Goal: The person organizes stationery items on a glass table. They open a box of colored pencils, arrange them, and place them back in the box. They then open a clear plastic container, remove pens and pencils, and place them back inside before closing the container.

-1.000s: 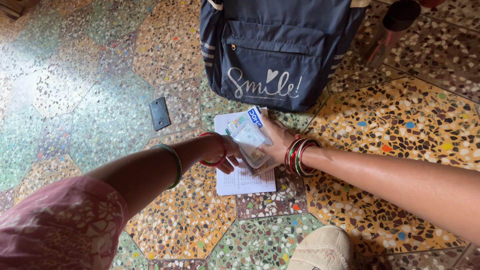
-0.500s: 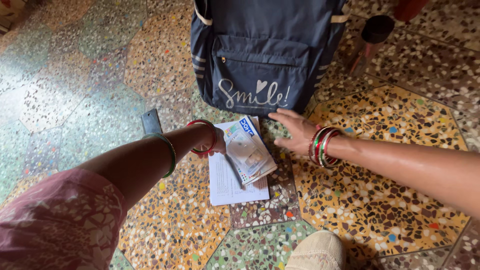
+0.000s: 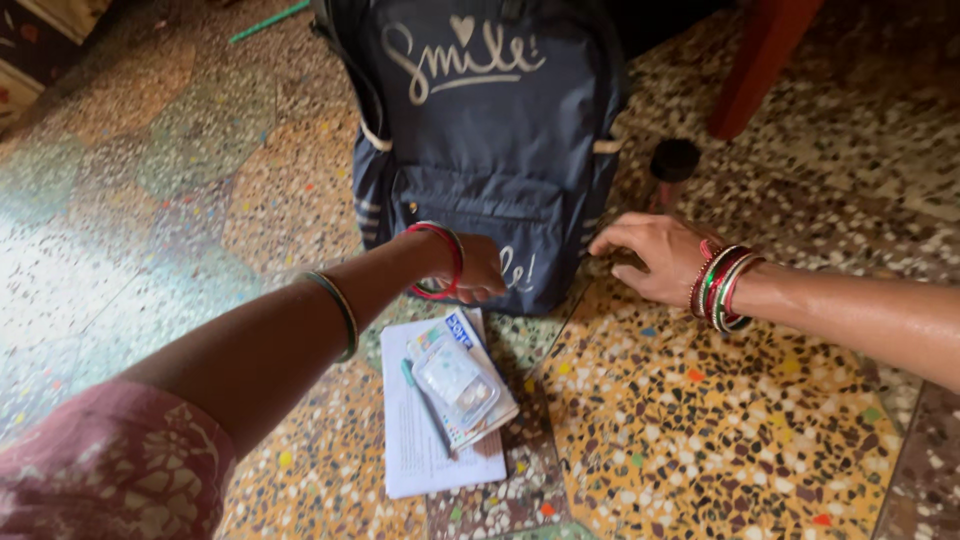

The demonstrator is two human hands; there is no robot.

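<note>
Both hands have let go of the books and now the left hand and right hand reach, fingers loose and empty, for the blue bag.

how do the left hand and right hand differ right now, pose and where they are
The left hand is in front of the dark blue backpack, at its lower front pocket; the right hand is at the bag's lower right corner, close above the floor. The left hand's fingers are curled, whereas the right hand's fingers are spread, palm down. Neither holds anything; both wrists wear red and green bangles.
</note>
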